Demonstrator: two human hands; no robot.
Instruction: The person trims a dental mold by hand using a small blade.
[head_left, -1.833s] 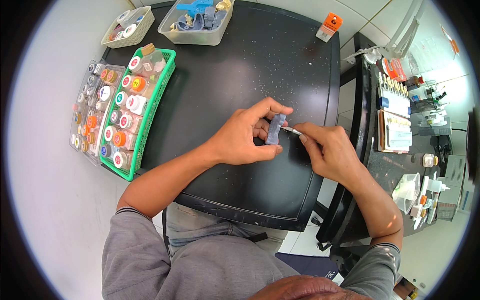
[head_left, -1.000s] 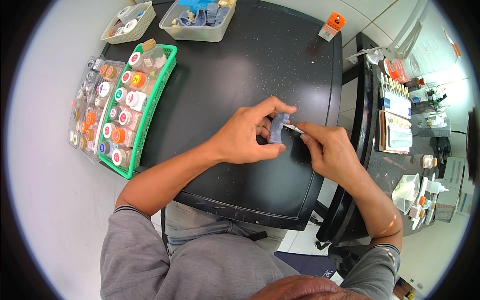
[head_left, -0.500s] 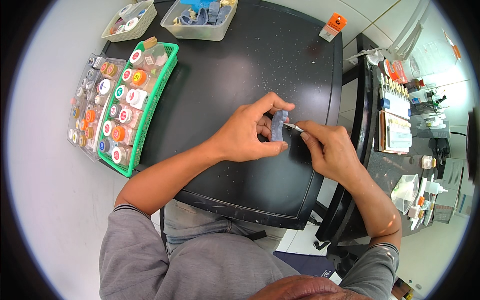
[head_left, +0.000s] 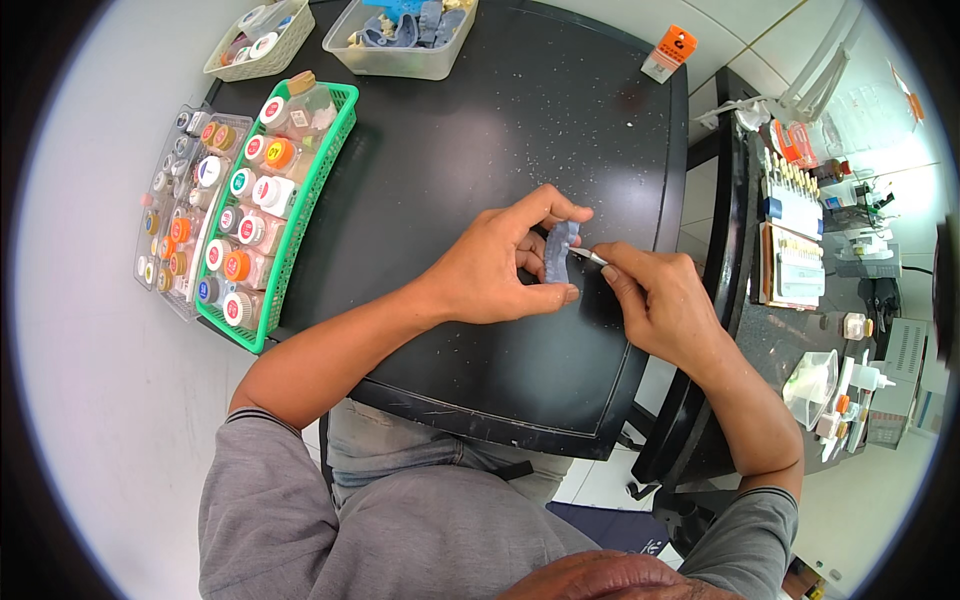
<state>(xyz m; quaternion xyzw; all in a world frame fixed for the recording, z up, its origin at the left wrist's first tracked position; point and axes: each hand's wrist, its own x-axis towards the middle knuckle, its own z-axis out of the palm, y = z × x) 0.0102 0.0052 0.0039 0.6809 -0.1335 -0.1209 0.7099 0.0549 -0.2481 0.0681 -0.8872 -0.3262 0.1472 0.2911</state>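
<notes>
Between the fingers and thumb of my left hand (head_left: 495, 265) is a grey-blue dental impression (head_left: 557, 256), held on edge above the black table. My right hand (head_left: 660, 295) pinches a slim tool, a small knife (head_left: 587, 256) by its look, with a pale pointed blade. Its tip meets or nearly meets the right side of the impression; actual contact is too small to make out. The rest of its handle is hidden in my right hand.
A green basket (head_left: 318, 205) of capped jars stands at the left, by a clear organizer (head_left: 150, 215). At the back are a plastic tub (head_left: 400, 65) of similar impressions, a cream basket (head_left: 262, 63) and an orange-white box (head_left: 668, 55). White crumbs dot the black table (head_left: 450, 130).
Very little differs. My left hand and the impression have shifted a touch to the right; my right hand with the knife stays almost in place.
</notes>
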